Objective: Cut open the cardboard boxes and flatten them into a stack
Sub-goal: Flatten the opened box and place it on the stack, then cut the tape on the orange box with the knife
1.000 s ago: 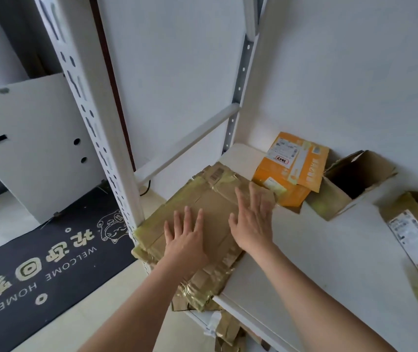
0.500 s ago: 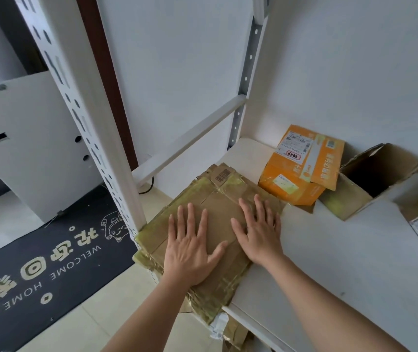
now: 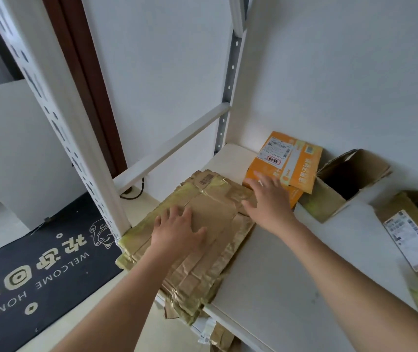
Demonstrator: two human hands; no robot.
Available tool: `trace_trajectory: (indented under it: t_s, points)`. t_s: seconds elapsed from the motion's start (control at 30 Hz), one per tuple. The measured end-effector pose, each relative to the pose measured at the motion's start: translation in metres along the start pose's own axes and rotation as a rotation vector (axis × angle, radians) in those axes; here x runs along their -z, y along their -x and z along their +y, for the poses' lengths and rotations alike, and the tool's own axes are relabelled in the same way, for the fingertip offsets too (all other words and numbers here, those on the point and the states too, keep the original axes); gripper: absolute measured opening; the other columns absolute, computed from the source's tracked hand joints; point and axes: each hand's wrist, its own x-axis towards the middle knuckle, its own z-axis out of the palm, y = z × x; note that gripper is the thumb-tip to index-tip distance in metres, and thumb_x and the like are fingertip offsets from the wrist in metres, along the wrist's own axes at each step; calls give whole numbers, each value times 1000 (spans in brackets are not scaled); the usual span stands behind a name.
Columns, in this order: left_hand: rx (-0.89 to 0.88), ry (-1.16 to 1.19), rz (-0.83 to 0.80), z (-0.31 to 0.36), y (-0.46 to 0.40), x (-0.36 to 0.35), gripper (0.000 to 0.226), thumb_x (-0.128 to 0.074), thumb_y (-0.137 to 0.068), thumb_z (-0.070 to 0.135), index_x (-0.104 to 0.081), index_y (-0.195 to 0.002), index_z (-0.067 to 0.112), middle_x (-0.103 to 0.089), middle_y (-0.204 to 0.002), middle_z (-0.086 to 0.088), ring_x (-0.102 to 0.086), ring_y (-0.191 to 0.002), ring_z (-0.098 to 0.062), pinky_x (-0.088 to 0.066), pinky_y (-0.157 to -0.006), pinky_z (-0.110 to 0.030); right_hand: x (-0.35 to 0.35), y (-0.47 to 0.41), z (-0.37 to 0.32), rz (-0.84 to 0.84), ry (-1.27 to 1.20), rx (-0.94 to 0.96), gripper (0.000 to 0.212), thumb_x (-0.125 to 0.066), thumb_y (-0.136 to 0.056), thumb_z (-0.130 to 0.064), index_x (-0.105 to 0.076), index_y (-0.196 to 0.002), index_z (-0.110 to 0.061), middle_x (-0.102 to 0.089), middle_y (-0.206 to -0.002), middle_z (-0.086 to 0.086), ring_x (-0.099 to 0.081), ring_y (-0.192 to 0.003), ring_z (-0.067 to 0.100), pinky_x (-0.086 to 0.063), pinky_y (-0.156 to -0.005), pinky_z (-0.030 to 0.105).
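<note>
A stack of flattened brown cardboard, covered in shiny tape, lies on the left end of the white shelf and overhangs its front edge. My left hand rests flat on the stack, fingers spread. My right hand is open with fingers apart, reaching over the stack's far right corner and touching the orange box. That orange box lies against the back wall with a shipping label on top. An open brown box lies on its side to the right of it.
Another brown box with a white label sits at the shelf's right edge. A white perforated shelf post rises on the left, with a crossbar behind the stack. On the floor lies a black welcome mat. More cardboard scraps show below the shelf.
My right hand has left the flattened stack and moved right and back to the orange box. My left hand stays pressed on the stack. The view has shifted slightly.
</note>
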Motion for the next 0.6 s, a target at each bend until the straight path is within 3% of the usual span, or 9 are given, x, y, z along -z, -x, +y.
trace_trajectory:
  t_s: [0.07, 0.13, 0.23, 0.37, 0.5, 0.6]
  points:
    - [-2, 13, 105, 12, -3, 11, 47, -48, -96, 45, -43, -134, 18, -36, -141, -10, -31, -133, -30, -32, -113, -44, 12, -5, 20, 133, 64, -30, 64, -59, -93, -17, -31, -149, -27, -17, -162, 5, -12, -149, 30, -22, -118, 51]
    - [-40, 76, 201, 27, -12, 17, 34, -49, -98, 31, -48, -128, 14, -37, -137, -10, -32, -130, -29, -39, -107, -41, 15, -11, 42, 110, 115, -102, 75, -58, -89, -3, -24, -152, -27, -9, -163, 10, -5, -151, 34, -14, -120, 50]
    - [-155, 241, 262, 56, -30, 22, 30, -51, -96, 17, -53, -126, 12, -38, -140, -7, -34, -131, -24, -45, -101, -38, 7, -16, 71, 52, 105, -171, 71, -55, -96, -11, -18, -153, -32, -5, -164, 15, 0, -150, 38, -10, -122, 51]
    - [-174, 576, 143, 101, -53, 29, 52, -48, -96, 8, -39, -147, 13, -35, -151, -5, -36, -137, -22, -36, -108, -33, -4, -15, 89, 27, -49, -220, 63, -45, -103, -23, -13, -156, -37, 0, -165, 13, 6, -151, 37, -10, -120, 53]
    - [-23, 722, -37, 127, -82, 28, 63, -43, -98, 7, -19, -156, 13, -25, -160, -9, -32, -144, -29, -34, -116, -41, -10, -17, 98, 156, -114, -188, 49, -43, -104, -33, -32, -152, -30, -17, -163, 14, -8, -150, 36, -18, -119, 51]
    - [24, 738, -140, 139, -99, 23, 56, -42, -98, 3, -31, -152, 11, -39, -153, -12, -43, -136, -30, -41, -110, -38, -12, -19, 105, 191, -143, -173, 50, -49, -100, -38, -41, -148, -28, -28, -159, 12, -17, -150, 33, -24, -118, 50]
